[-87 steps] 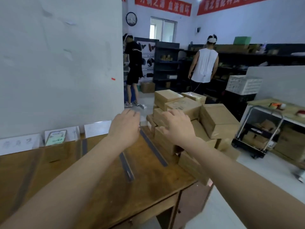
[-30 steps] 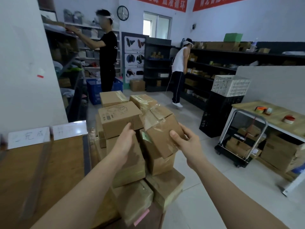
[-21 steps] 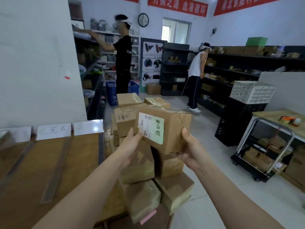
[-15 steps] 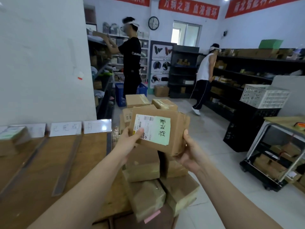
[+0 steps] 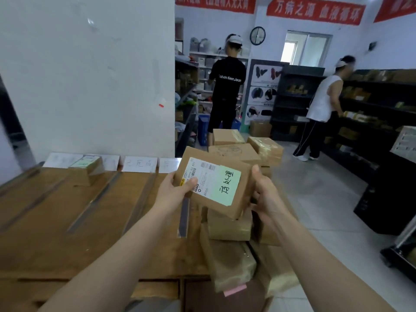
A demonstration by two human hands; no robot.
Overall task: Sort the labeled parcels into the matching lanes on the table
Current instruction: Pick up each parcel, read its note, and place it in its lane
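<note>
I hold a brown cardboard parcel [image 5: 238, 199] in both hands above the table's right end, its label face turned up at me. The label is white and pale green with handwritten characters. My left hand [image 5: 174, 191] grips its left edge, thumb on the label. My right hand [image 5: 264, 194] clasps its right side. Dark strips [image 5: 90, 204] divide the wooden table [image 5: 56, 233] into lanes, and white paper signs [image 5: 139, 164] stand along its back edge. One labeled parcel [image 5: 86, 168] lies in a lane at the back left.
A stack of brown parcels [image 5: 227, 251] stands against the table's right end, just under the held box. A white wall rises behind the table. Two people stand at shelves at the back. A black crate [image 5: 387, 199] and a cart are on the right.
Both hands went to the stack and lifted one parcel off it. They turned its label up and carried it left toward the table, and the view swung left with it.
</note>
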